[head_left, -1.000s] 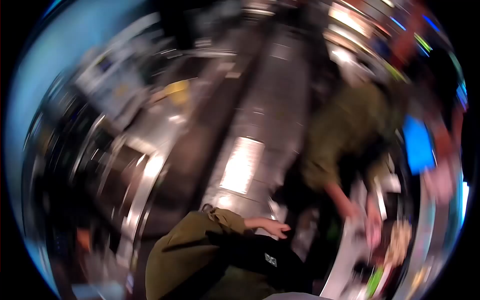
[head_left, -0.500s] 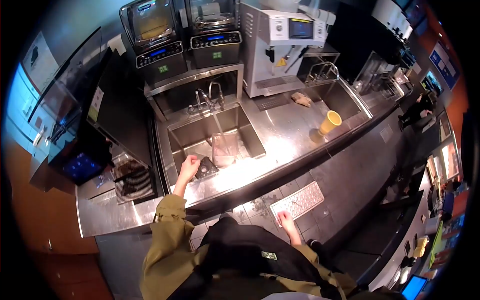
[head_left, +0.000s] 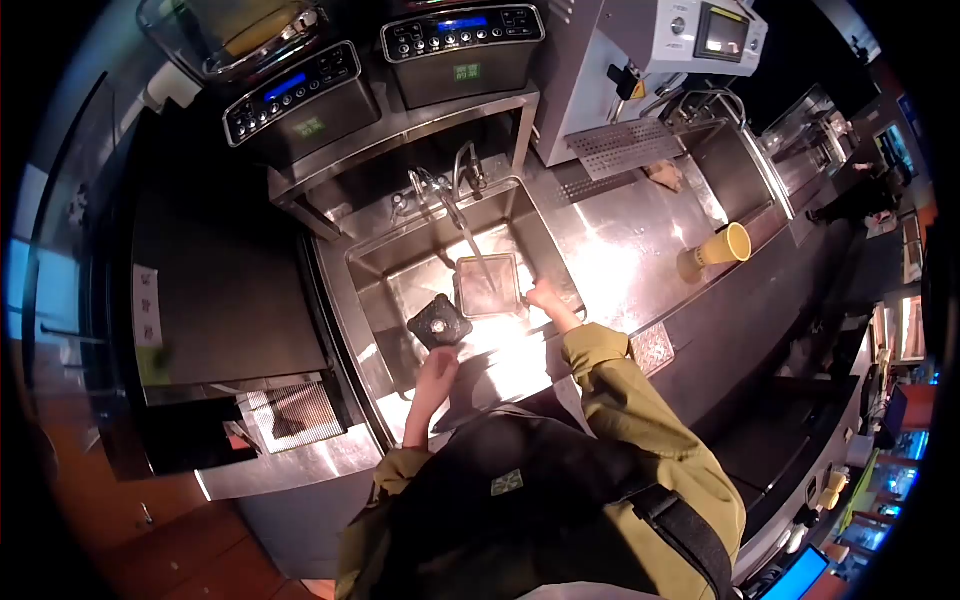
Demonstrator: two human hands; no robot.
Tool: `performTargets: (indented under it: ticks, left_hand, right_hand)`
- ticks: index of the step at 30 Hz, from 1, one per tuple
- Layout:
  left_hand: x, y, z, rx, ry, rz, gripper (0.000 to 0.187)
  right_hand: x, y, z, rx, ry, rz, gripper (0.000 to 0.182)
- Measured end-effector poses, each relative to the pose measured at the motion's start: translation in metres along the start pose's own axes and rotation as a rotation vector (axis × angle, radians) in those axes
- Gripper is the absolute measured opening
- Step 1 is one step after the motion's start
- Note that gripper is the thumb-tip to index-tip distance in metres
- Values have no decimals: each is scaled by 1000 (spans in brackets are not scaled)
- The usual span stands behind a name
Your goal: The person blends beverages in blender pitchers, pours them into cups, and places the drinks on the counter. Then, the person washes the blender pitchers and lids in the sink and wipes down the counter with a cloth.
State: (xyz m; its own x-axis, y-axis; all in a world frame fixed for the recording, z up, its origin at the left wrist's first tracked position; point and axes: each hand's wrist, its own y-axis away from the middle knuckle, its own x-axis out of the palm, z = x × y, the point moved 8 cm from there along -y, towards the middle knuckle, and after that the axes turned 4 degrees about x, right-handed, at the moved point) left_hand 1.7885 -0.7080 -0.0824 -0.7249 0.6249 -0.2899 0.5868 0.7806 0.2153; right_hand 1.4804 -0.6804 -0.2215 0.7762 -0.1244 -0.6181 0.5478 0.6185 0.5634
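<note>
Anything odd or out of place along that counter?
Nothing plainly spilled or broken. The yellow tapered cup sits close to the front edge of the stainless-steel counter, where it could perhaps get knocked off.

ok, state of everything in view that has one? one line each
sink faucet: on
clear square container: uncovered, under running water
black square lid: off the container
left hand: near lid, grip unclear
right hand: beside container, grip unclear
left blender display: lit blue
right blender display: lit blue
yellow cup: uncovered
tan cloth: crumpled
</note>
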Motion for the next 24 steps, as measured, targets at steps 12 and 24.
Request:
performTargets:
  ticks: [12, 24]
  left_hand:
    - [-64, -52, -51, -82, -77, -257, 24]
    - [-232, -231, -471, 884, -1747, -1046, 77]
  right_hand:
    - [28, 38, 32, -258, 185, 812, 45]
    - [-141, 125, 292, -1117, 87, 782, 32]
